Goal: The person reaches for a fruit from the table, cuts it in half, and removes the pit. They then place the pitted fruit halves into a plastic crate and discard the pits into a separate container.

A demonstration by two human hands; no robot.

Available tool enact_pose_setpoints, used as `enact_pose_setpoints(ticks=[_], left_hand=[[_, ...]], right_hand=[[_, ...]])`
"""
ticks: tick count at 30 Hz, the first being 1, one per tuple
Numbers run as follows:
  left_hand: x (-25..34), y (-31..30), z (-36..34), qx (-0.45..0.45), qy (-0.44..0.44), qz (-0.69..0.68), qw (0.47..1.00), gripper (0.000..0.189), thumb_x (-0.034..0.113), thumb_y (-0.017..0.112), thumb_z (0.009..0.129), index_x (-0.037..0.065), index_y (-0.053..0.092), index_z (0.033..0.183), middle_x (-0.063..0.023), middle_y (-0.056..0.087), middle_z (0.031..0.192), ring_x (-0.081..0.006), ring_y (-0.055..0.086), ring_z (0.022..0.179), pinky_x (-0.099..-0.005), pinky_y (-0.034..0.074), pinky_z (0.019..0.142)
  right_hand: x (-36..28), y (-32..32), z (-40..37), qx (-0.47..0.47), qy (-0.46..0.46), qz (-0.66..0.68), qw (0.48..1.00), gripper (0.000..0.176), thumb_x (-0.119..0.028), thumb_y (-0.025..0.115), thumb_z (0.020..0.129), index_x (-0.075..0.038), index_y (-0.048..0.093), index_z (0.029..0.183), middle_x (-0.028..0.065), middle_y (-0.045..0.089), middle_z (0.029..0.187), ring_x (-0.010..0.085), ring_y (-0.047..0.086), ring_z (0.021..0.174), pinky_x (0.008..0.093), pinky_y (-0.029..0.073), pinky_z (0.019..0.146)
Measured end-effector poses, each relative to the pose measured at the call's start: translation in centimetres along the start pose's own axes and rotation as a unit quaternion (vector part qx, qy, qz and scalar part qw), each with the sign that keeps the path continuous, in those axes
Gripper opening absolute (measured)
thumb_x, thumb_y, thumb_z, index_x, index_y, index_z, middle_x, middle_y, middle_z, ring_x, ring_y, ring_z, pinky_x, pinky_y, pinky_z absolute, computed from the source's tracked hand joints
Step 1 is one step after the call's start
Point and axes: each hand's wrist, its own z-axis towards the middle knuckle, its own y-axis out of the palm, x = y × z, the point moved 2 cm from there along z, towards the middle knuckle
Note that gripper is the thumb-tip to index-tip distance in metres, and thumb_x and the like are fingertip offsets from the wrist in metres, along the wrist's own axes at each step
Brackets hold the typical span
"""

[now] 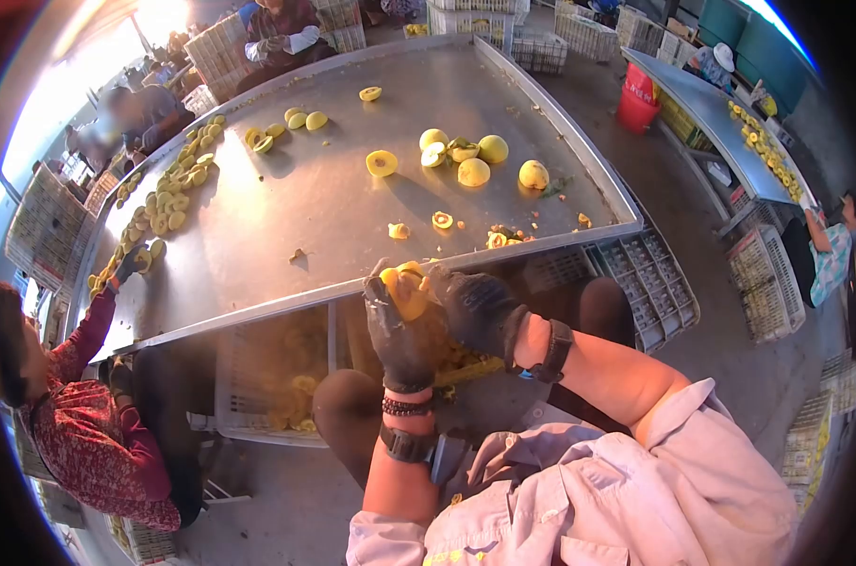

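Observation:
A yellow peach, opened at the top, is held just below the near rim of the metal table. My left hand, in a dark glove, wraps round it from the left. My right hand, also gloved, has its fingers curled at the fruit's right side; whether a small tool is in them is hidden. Past the rim lie several whole peaches and a cut half. Nearer to my hands are small pieces with reddish centres and a heap of scraps.
The metal table has a raised rim. Peach halves line its left side, where a co-worker in a red sleeve reaches in. Crates stand below and right. A red bucket sits before another worktable.

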Motion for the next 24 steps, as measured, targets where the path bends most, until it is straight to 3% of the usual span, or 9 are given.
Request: enact_pose_setpoints(ticks=[4, 7, 9, 11, 13, 16, 19, 21, 24], left_hand=[[-2.5, 0.1, -0.4, 0.022, 0.114, 0.159, 0.980, 0.062, 0.007, 0.066, 0.076, -0.006, 0.037, 0.129, -0.0204, 0.053, 0.113, -0.0333, 0.054, 0.104, -0.0376, 0.044, 0.090], [-3.5, 0.3, -1.0, 0.068, 0.232, 0.322, 0.915, 0.065, 0.013, 0.066, 0.079, -0.007, 0.035, 0.133, -0.0215, 0.052, 0.116, -0.0342, 0.053, 0.106, -0.0384, 0.044, 0.092], [-5.1, 0.3, -1.2, 0.057, 0.183, 0.294, 0.936, 0.070, 0.018, 0.067, 0.079, -0.007, 0.033, 0.135, -0.0230, 0.051, 0.120, -0.0358, 0.052, 0.108, -0.0398, 0.042, 0.094], [-6.1, 0.3, -1.4, 0.065, 0.074, 0.161, 0.982, 0.062, 0.019, 0.061, 0.083, -0.009, 0.036, 0.132, -0.0242, 0.051, 0.120, -0.0364, 0.053, 0.107, -0.0403, 0.043, 0.092], [-5.1, 0.9, -1.2, 0.087, -0.102, -0.084, 0.987, 0.044, 0.017, 0.050, 0.092, -0.011, 0.044, 0.125, -0.0252, 0.054, 0.116, -0.0360, 0.056, 0.101, -0.0401, 0.046, 0.086], [-3.9, 0.9, -1.8, -0.068, 0.027, 0.200, 0.977, 0.056, 0.016, 0.053, 0.092, -0.008, 0.029, 0.137, -0.0234, 0.044, 0.133, -0.0333, 0.047, 0.119, -0.0403, 0.037, 0.102], [-5.4, 1.6, -2.5, 0.052, 0.186, 0.376, 0.906, 0.049, 0.019, 0.042, 0.099, -0.008, 0.029, 0.138, -0.0199, 0.043, 0.136, -0.0271, 0.045, 0.123, -0.0366, 0.035, 0.104], [-6.7, 1.2, -2.0, 0.066, 0.082, 0.158, 0.982, 0.052, 0.022, 0.053, 0.091, -0.010, 0.038, 0.130, -0.0247, 0.050, 0.121, -0.0350, 0.052, 0.106, -0.0411, 0.043, 0.089], [-6.0, 1.2, -1.5, 0.070, -0.072, -0.053, 0.994, 0.061, 0.026, 0.062, 0.084, -0.011, 0.041, 0.128, -0.0287, 0.052, 0.118, -0.0406, 0.055, 0.102, -0.0448, 0.047, 0.086]], right_hand=[[0.2, 0.6, 0.0, -0.052, 0.014, 0.030, 0.998, 0.027, -0.014, 0.056, 0.080, -0.001, 0.058, 0.103, 0.0211, 0.065, 0.085, 0.0364, 0.064, 0.079, 0.0429, 0.051, 0.070], [0.1, 0.3, 0.2, -0.100, -0.021, 0.024, 0.994, 0.028, -0.014, 0.058, 0.078, 0.000, 0.057, 0.103, 0.0225, 0.064, 0.088, 0.0365, 0.063, 0.084, 0.0423, 0.050, 0.073], [-0.1, -0.4, 0.3, -0.122, -0.027, 0.037, 0.991, 0.029, -0.014, 0.058, 0.078, 0.000, 0.056, 0.104, 0.0229, 0.064, 0.089, 0.0362, 0.063, 0.086, 0.0421, 0.050, 0.074], [0.2, -0.4, 0.3, -0.147, -0.027, 0.045, 0.988, 0.030, -0.013, 0.059, 0.078, 0.001, 0.056, 0.104, 0.0227, 0.064, 0.090, 0.0361, 0.063, 0.087, 0.0420, 0.050, 0.075], [0.5, -0.2, 0.3, -0.174, -0.018, 0.046, 0.984, 0.031, -0.012, 0.059, 0.077, 0.001, 0.055, 0.105, 0.0219, 0.065, 0.090, 0.0361, 0.063, 0.088, 0.0421, 0.050, 0.076], [0.6, -1.6, 0.7, -0.218, 0.043, 0.027, 0.975, 0.031, -0.010, 0.061, 0.076, 0.001, 0.054, 0.105, 0.0217, 0.065, 0.091, 0.0368, 0.063, 0.088, 0.0423, 0.049, 0.076], [0.8, -0.7, 0.4, -0.192, 0.034, 0.066, 0.979, 0.029, -0.010, 0.060, 0.077, 0.000, 0.055, 0.104, 0.0223, 0.065, 0.092, 0.0372, 0.063, 0.088, 0.0425, 0.050, 0.075], [0.6, -1.6, 0.3, -0.222, 0.016, 0.055, 0.973, 0.027, -0.010, 0.058, 0.079, 0.000, 0.055, 0.104, 0.0225, 0.065, 0.091, 0.0373, 0.063, 0.087, 0.0428, 0.050, 0.074], [1.6, -1.6, 0.6, -0.233, -0.025, 0.012, 0.972, 0.024, -0.012, 0.055, 0.082, -0.001, 0.055, 0.104, 0.0210, 0.065, 0.090, 0.0355, 0.064, 0.085, 0.0417, 0.051, 0.073]])
